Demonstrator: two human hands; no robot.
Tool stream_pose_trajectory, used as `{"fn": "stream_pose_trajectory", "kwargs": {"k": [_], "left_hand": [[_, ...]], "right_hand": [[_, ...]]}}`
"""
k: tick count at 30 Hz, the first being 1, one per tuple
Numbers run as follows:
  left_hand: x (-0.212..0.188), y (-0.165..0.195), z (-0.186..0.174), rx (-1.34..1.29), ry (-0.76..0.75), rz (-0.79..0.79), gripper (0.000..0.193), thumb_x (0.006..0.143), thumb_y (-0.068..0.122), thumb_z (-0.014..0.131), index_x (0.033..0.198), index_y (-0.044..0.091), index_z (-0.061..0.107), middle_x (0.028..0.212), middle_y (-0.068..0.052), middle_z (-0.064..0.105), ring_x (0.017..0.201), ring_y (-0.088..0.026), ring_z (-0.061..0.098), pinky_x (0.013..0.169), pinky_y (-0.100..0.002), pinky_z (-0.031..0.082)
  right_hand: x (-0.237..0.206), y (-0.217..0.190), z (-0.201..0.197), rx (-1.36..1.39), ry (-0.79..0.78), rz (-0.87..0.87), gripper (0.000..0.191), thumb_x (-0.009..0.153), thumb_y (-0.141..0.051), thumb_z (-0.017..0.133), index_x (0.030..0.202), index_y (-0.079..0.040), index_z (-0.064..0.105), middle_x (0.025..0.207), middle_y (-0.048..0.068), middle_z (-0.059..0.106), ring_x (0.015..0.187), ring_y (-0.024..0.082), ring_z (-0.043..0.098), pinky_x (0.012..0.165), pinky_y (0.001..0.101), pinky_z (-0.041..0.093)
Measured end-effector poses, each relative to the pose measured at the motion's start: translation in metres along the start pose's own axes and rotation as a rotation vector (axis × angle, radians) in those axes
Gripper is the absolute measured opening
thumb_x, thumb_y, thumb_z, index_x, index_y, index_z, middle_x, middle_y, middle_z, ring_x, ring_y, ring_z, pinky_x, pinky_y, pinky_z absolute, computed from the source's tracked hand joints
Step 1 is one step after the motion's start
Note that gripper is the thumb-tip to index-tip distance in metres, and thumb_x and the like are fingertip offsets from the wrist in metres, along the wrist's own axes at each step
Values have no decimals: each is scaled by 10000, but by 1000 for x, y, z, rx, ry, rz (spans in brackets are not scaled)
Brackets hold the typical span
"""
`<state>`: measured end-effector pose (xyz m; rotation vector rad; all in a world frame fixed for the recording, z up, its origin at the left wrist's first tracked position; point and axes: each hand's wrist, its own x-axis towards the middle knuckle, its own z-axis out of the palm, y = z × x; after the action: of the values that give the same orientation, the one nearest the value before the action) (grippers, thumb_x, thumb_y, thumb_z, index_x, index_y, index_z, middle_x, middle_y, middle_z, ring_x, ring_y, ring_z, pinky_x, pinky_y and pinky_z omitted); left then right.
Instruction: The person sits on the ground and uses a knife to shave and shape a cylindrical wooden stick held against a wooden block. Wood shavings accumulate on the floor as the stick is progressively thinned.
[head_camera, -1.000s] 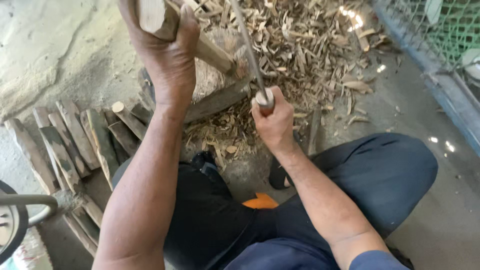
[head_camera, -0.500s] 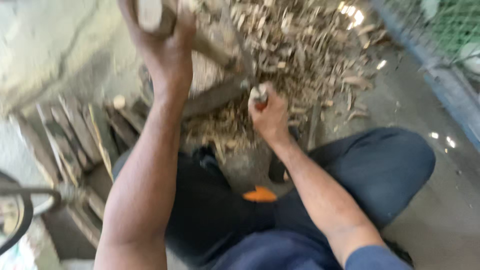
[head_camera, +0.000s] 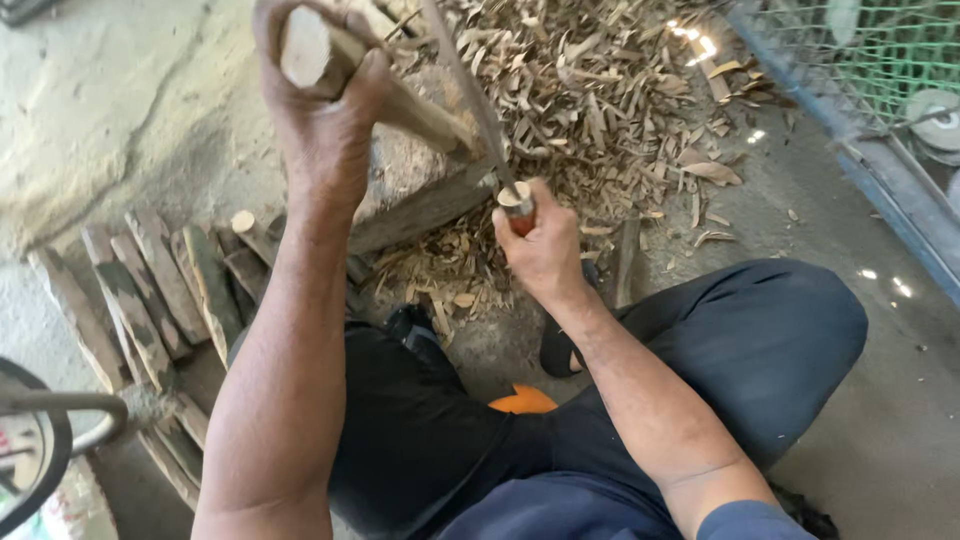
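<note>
You are sitting on the floor (head_camera: 900, 430) in dark trousers, knees apart, looking down at your own two hands. Your right hand (head_camera: 540, 245) is nearest to you, its grip clamped around the handle of a long knife (head_camera: 470, 95); the blade runs up and away from your fist, leaning slightly to the left, with its tip out of view past the top edge. Your left hand (head_camera: 325, 110) is raised higher and further out, its grip closed tight around the near end of a wooden stick (head_camera: 400, 95). The stick's long axis runs from your left fist at upper left down toward the right, and its far end points at the chopping block (head_camera: 420, 190), where it seems to rest just beside the blade. Its cut end, pale and round, faces you. To your left, a row of split wood pieces (head_camera: 150, 290) lies side by side on the floor; they look like pieces set aside, whether shaped or waiting I cannot tell. Beyond the block, a wide heap of wood shavings (head_camera: 600, 90) covers the floor, which suggests a good deal of trimming is already done. The stick in hand still looks thick and only partly worked, so this piece is probably in mid-shaping. At far right stands a wire mesh fence (head_camera: 870, 60).
</note>
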<state>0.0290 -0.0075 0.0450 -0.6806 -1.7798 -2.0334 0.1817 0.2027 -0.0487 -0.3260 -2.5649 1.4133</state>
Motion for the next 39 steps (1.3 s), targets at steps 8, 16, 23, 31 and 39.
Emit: {"fn": "stream_pose_trajectory", "kwargs": {"k": [8, 16, 23, 31, 39], "left_hand": [[1, 8, -3, -255, -34, -110, 486, 1008, -39, 736, 1360, 174, 476, 1209, -48, 616, 1165, -167, 640, 1096, -428, 618], [11, 21, -24, -486, -259, -236, 369, 959, -38, 807, 1197, 156, 602, 1069, -63, 699, 1072, -194, 701, 1033, -415, 584], [12, 27, -28, -539, -203, -273, 398, 897, 5, 855, 1209, 107, 630, 1075, -82, 706, 1006, -214, 695, 988, -385, 580], [28, 23, -25, -416, -82, -131, 580, 820, 124, 902, 1289, 180, 565, 1059, -19, 673, 1033, -197, 672, 949, -389, 608], [27, 0, -35, -378, 25, -203, 472, 969, 21, 871, 1305, 114, 553, 1110, -81, 675, 1013, -221, 674, 957, -405, 614]], "right_hand": [[7, 25, 24, -49, -48, -14, 187, 864, -128, 688, 1024, -59, 618, 763, 99, 619, 701, 275, 636, 645, 415, 501], [6, -9, -8, -18, -9, -50, 156, 958, -149, 692, 1037, -69, 584, 744, 100, 570, 656, 206, 595, 626, 405, 453], [6, 8, 11, -72, -164, 152, 92, 961, -109, 630, 1019, -46, 596, 741, 113, 526, 645, 201, 509, 607, 429, 435], [12, 35, 19, 82, -155, 261, 244, 927, -188, 664, 1098, -20, 621, 737, 116, 485, 638, 191, 494, 604, 392, 418], [5, -16, -2, -17, -51, 69, 151, 926, -137, 718, 1026, -71, 626, 649, 47, 535, 566, 125, 540, 522, 360, 442]]}}
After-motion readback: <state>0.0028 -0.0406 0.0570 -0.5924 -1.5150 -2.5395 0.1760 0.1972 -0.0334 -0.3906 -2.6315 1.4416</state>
